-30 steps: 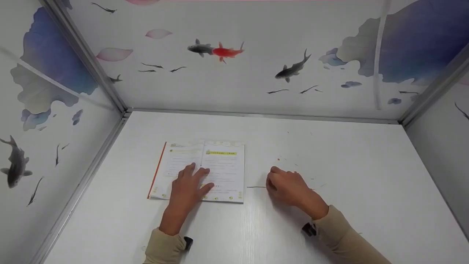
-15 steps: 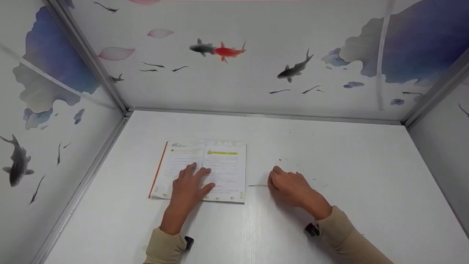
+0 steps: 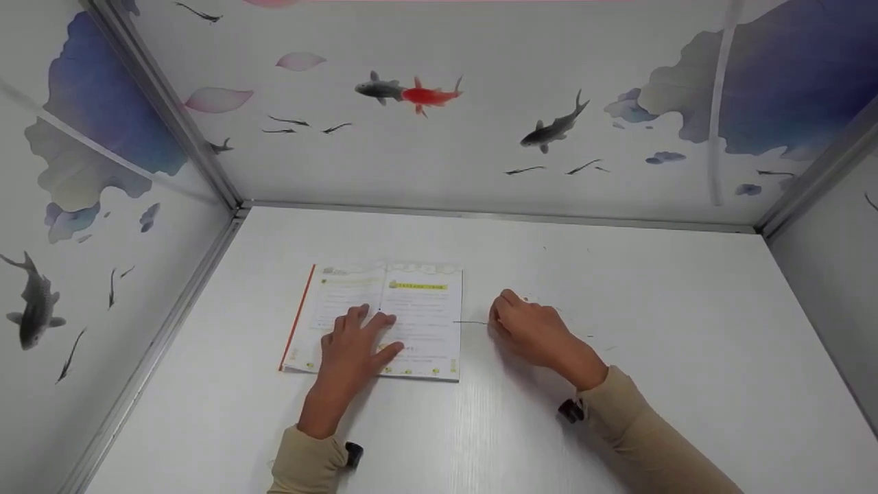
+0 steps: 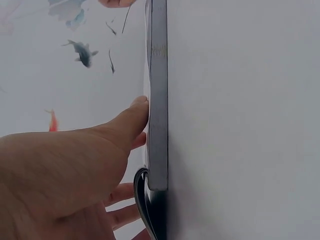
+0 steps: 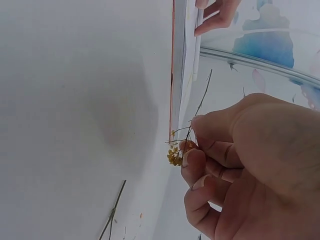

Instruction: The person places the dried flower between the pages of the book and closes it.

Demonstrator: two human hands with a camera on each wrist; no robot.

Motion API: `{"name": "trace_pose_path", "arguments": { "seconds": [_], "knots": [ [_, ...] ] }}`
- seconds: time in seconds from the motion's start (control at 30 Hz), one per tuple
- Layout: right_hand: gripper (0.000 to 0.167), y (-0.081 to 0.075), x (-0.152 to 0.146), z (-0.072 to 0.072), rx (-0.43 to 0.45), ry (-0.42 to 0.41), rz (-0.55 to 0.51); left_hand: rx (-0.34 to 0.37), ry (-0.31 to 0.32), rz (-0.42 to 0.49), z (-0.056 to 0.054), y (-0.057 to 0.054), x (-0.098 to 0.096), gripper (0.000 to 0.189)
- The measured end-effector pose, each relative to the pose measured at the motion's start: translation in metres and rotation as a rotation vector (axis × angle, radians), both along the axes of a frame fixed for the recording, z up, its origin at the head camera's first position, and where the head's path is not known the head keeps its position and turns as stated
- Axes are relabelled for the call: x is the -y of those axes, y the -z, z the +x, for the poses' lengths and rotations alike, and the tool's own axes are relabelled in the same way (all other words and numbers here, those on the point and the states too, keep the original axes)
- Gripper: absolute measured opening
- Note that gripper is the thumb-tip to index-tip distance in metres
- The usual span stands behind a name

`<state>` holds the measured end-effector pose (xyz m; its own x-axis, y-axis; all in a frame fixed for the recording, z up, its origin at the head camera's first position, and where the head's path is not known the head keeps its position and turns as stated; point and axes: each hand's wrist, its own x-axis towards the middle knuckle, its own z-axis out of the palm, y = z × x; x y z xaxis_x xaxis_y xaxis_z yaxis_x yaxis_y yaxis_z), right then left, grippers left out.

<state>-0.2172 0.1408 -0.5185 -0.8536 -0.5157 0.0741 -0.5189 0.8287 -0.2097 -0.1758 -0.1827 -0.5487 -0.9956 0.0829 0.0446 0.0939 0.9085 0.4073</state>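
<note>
An open book (image 3: 425,309) with printed pages lies on the white table. My left hand (image 3: 348,357) rests on it, fingers spread across the pages; in the left wrist view the thumb (image 4: 132,117) lies along the book's near edge. Just right of the book, my right hand (image 3: 531,333) pinches a small dried flower sprig. Its thin stem (image 3: 472,322) points left, with the tip at the book's right edge. In the right wrist view, yellowish blossoms (image 5: 175,156) show by the fingertips, and the stem sticks out beyond the thumb.
Tiny plant scraps (image 3: 590,336) are scattered on the table around and beyond my right hand. A green stem (image 5: 114,207) lies on the table in the right wrist view. Panels printed with fish (image 3: 552,129) wall in the table at the back and sides.
My right hand has moved away from me and slightly left with the sprig, bringing the stem's tip to the book's right edge. The left hand stays on the book.
</note>
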Motion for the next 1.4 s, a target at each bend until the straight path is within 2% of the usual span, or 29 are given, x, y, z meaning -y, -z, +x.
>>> {"name": "trace_pose_path", "arguments": {
  "seconds": [0.23,0.47,0.7,0.83,1.03,1.23,1.3,1.4],
  "knots": [
    [0.01,-0.004,0.03,-0.016,0.014,-0.002,-0.01,0.003,0.007,0.017,0.001,-0.001,0.002,0.051],
    [0.01,-0.003,0.062,-0.024,-0.01,-0.026,-0.025,0.031,-0.005,0.022,-0.001,0.0,0.001,0.052],
    [0.013,0.006,0.083,-0.03,-0.203,-0.133,0.077,0.022,0.006,0.035,-0.001,0.0,0.001,0.048],
    [0.012,0.01,0.089,-0.032,-0.236,-0.172,0.069,0.029,0.007,0.047,-0.001,0.0,0.001,0.047],
    [0.011,0.016,0.095,-0.036,-0.213,-0.155,-0.008,0.031,0.007,0.045,-0.002,0.0,0.002,0.048],
    [0.009,0.022,0.09,-0.039,-0.131,-0.121,-0.127,0.055,0.0,0.048,-0.002,0.0,0.003,0.051],
    [0.014,0.023,0.086,-0.041,-0.093,-0.098,-0.154,0.062,-0.002,0.046,-0.002,0.0,0.004,0.052],
    [0.031,0.023,0.076,-0.043,-0.038,-0.047,-0.167,0.072,-0.001,0.051,-0.002,0.0,0.004,0.053]
  ]
}}
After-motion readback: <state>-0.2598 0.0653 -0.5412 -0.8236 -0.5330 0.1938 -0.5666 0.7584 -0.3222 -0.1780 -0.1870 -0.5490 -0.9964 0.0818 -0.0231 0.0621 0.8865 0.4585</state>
